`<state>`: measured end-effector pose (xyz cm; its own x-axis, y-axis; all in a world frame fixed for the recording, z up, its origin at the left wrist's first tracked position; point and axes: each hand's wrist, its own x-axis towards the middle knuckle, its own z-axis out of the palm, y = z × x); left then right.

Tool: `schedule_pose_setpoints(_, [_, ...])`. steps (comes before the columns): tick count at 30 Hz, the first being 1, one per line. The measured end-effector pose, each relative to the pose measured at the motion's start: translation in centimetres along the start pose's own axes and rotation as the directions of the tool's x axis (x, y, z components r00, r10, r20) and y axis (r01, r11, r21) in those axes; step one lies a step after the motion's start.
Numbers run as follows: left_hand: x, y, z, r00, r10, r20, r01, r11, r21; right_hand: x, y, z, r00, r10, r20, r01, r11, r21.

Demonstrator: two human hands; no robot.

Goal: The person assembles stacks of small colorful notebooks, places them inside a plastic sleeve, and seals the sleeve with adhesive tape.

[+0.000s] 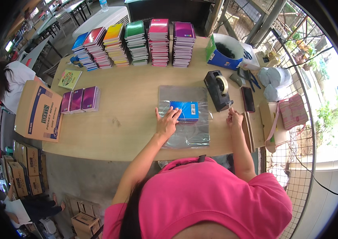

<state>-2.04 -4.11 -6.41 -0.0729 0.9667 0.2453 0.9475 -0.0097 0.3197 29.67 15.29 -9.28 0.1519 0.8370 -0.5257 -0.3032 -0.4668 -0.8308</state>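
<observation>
Notebook: a small blue notebook lies on a clear plastic sheet mid-surface.
Left hand: spread flat, fingertips on the notebook's left edge.
Right hand: loosely curled, empty, just beside the tape dispenser.
Advice: press the notebook flat so the film lies smooth.

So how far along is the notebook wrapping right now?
Three purple notebooks lie set aside at the left. In hand: the left hand presses a blue notebook onto the clear plastic sheet; the right hand is by the tape dispenser. The coloured stacks remain.
</observation>
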Motion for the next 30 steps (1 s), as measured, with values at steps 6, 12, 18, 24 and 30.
schedule_pose_setpoints(6, [0.9,0.8,0.9,0.998,0.040,-0.040,-0.041,0.999,-0.010,0.0,3.8,-2.3,0.996,0.086,0.018,-0.086,0.996,0.018])
schedule_pose_setpoints(12, [0.1,0.7,-0.1,0.997,0.040,-0.073,-0.042,0.999,-0.018,-12.8,0.3,10.8,0.770,-0.246,0.589,0.581,0.653,-0.486])
schedule_pose_setpoints(18, [1.0,1.1,-0.2,0.998,0.052,-0.042,-0.053,0.998,-0.023,-9.9,5.4,14.7,0.761,-0.334,0.557,0.641,0.251,-0.725])
schedule_pose_setpoints(24, [1.3,1.9,-2.2,0.995,0.047,0.090,-0.043,0.998,-0.039,-10.2,4.7,12.4,0.796,-0.290,0.531,0.576,0.095,-0.812])
schedule_pose_setpoints(30, [1.0,-2.8,-3.1,0.971,-0.237,-0.021,0.237,0.961,0.140,-9.7,5.9,11.2,0.729,-0.375,0.573,0.645,0.093,-0.759])
